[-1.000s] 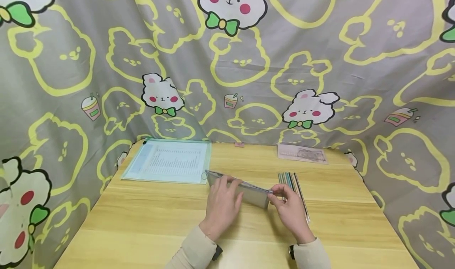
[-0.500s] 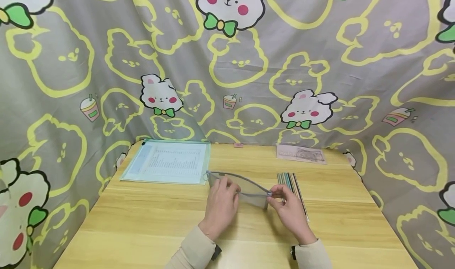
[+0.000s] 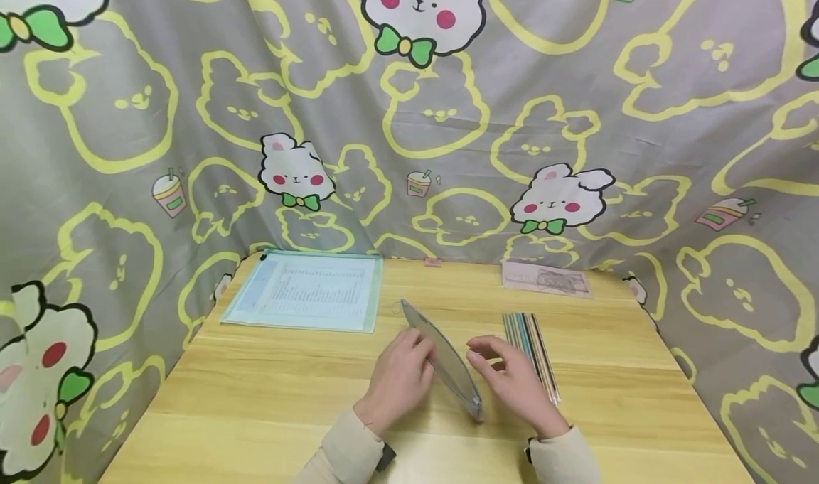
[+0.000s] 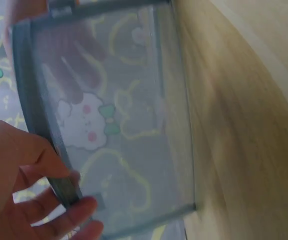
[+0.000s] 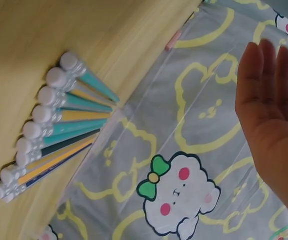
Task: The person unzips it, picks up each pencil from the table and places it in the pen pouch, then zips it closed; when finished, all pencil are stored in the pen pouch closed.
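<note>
A grey see-through mesh zip pouch (image 3: 456,359) stands on edge near the table's middle, slanting toward the person, its zipped side up and bowed apart. The left hand (image 3: 398,374) grips that upper edge; in the left wrist view, thumb and fingers pinch the dark zip band (image 4: 31,100). Just right of the pouch, the right hand (image 3: 512,384) is off it, fingers loosely bent and holding nothing. Pencils (image 3: 526,342) with white rounded ends lie in a row beyond the right hand, teal, yellow and dark in the right wrist view.
A teal-edged clear document folder (image 3: 376,292) with a printed sheet lies at the back left. A pinkish banknote-like paper (image 3: 518,274) is at the back right, and a small pink block (image 3: 432,262) at the back edge. A patterned curtain (image 3: 448,178) surrounds the table.
The pouch's mouth has spread from a narrow slit. Its right end has swung toward the person, and the right hand has let go of that end.
</note>
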A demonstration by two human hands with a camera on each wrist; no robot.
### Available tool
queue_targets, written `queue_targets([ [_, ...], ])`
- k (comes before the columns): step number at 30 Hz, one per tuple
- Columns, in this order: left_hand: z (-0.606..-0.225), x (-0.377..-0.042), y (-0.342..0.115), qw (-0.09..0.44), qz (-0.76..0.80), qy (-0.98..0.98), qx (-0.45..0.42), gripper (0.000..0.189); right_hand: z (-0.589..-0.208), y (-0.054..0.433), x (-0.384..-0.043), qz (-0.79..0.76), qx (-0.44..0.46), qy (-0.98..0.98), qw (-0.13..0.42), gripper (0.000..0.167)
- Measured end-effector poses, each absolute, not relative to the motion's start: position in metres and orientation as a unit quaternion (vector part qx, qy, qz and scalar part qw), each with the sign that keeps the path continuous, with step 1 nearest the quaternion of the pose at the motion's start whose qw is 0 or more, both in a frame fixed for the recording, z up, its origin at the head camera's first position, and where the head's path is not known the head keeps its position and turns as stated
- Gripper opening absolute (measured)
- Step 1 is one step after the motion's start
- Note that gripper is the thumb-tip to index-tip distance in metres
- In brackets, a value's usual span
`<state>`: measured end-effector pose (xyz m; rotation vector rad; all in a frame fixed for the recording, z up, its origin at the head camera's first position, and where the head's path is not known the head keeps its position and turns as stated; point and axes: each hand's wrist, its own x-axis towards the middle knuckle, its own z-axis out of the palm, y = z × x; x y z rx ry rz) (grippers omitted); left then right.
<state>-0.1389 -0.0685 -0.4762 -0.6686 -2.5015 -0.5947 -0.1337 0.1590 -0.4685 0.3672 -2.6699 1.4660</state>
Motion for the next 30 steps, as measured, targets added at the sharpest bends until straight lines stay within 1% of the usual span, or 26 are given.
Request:
queue_targets([
  [3,-0.475,-0.139,-0.070,0.227,-0.222,-0.910,-0.265,0.013,-0.468,0.154,-0.134,0.466,0.123,-0.875,0.038,0.023],
  [8,-0.469,-0.138,-0.069,0.204,-0.229,-0.908,-0.285,0.015,-0.464,0.144,-0.132,0.457,0.159,-0.874,0.050,0.031],
  [12,-0.466,-0.137,-0.068,0.201,-0.232,-0.905,-0.294,0.016,-0.462,0.137,-0.132,0.432,0.196,-0.878,0.066,0.031],
  [16,-0.465,-0.138,-0.069,0.205,-0.235,-0.902,-0.297,0.017,-0.461,0.137,-0.135,0.401,0.200,-0.888,0.097,0.027],
  [19,-0.463,-0.141,-0.075,0.204,-0.232,-0.906,-0.291,0.016,-0.462,0.140,-0.140,0.391,0.193,-0.894,0.103,0.021],
  [23,-0.461,-0.146,-0.089,0.208,-0.220,-0.914,-0.271,0.015,-0.465,0.146,-0.147,0.396,0.158,-0.902,0.075,0.014],
  [26,-0.460,-0.150,-0.102,0.223,-0.221,-0.913,-0.260,0.018,-0.467,0.152,-0.149,0.396,0.118,-0.909,0.057,0.013],
  [30,-0.459,-0.154,-0.116,0.241,-0.228,-0.906,-0.261,0.021,-0.469,0.156,-0.150,0.387,0.087,-0.916,0.058,0.013],
])
